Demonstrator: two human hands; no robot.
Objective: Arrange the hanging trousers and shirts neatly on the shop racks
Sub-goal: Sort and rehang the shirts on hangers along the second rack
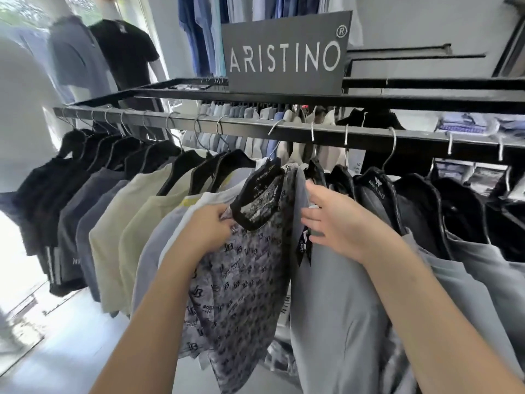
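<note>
A black rail carries a row of shirts on black hangers. In the middle hangs a grey patterned shirt with a black collar. My left hand grips its left shoulder, fingers curled into the cloth. Right of it hangs a plain grey shirt. My right hand rests on that shirt's shoulder with fingers spread and straight, pressing it to the right. A dark price tag dangles between the two shirts.
Beige, grey and black shirts fill the rail to the left, dark and grey ones to the right. A grey brand sign stands on the top frame. Mannequins stand at back left. Pale floor lies below left.
</note>
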